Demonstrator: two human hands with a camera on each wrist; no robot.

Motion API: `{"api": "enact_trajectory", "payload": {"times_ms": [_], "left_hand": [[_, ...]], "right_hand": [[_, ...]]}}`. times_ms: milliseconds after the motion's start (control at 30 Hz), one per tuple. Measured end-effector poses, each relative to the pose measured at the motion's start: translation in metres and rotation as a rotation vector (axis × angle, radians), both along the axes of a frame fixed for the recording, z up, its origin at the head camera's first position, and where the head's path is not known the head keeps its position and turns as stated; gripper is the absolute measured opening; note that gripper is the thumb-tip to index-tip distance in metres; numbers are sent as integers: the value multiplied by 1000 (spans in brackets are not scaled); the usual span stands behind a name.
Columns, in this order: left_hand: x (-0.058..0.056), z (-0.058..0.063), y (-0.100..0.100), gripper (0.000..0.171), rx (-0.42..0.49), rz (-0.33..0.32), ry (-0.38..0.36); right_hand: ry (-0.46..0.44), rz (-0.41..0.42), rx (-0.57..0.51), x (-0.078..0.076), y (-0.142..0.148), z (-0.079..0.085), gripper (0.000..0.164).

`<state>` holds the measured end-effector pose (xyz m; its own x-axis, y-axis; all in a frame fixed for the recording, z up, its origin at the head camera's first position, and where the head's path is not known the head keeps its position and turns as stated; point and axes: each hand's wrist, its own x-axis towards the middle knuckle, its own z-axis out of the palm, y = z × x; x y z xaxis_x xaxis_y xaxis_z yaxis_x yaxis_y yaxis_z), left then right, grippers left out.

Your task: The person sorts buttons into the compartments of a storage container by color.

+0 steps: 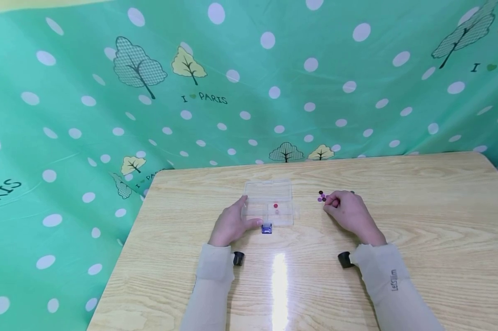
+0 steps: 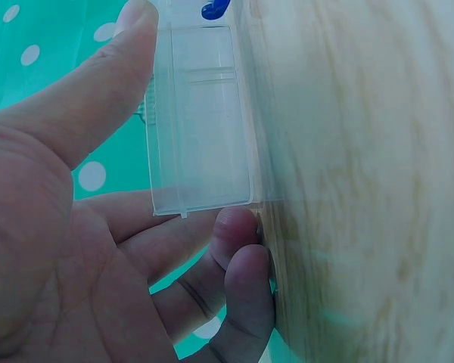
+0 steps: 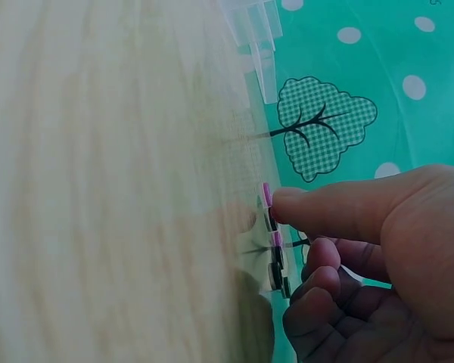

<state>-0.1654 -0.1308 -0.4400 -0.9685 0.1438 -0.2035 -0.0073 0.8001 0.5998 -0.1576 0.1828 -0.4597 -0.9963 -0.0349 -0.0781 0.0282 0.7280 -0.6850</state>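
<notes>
A clear plastic box point(image 1: 281, 219) lies with its lid point(image 1: 267, 189) folded back on the table. My left hand point(image 1: 231, 223) grips its left end, thumb along the near side, fingers around the far left corner. A blue latch point(image 1: 266, 228) shows at the box's front edge. Inside, to the right of a divider, are a red disc point(image 1: 275, 206) and a pale pink one point(image 1: 277, 212). My right hand point(image 1: 348, 210) bends over a small cluster of purple and black discs point(image 1: 321, 193), thumb tip at a pink disc point(image 3: 266, 194). I cannot tell whether its fingertips hold one.
The light wood table point(image 1: 298, 285) extends around both hands. A green curtain point(image 1: 249, 128) with white dots and trees hangs behind its back edge. A small dark green piece point(image 1: 352, 192) peeks out behind the right hand. Each wrist wears a black camera point(image 1: 238, 258).
</notes>
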Motion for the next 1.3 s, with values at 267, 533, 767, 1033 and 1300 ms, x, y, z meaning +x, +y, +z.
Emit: {"api": "enact_trajectory", "payload": {"times_ms": [267,533,767,1033,1300], "left_hand": [[0,-2,-2,95,2,2,0],[0,-2,-3,95,0,-4,4],[0,-1,-2,96,2,-7,6],[-1,-1,-2,95,4,-14,16],[-2,-2,-2,96,0,-11,14]], "right_hand": [[33,12,-5,-1,-3,-1,6],[57,7,-3,-2,-6,1,7],[94,13,-27,1,-13,6,7],[111,33,-36,-2,-25,11,3],[106,53,-41,-7,-37,13,4]]}}
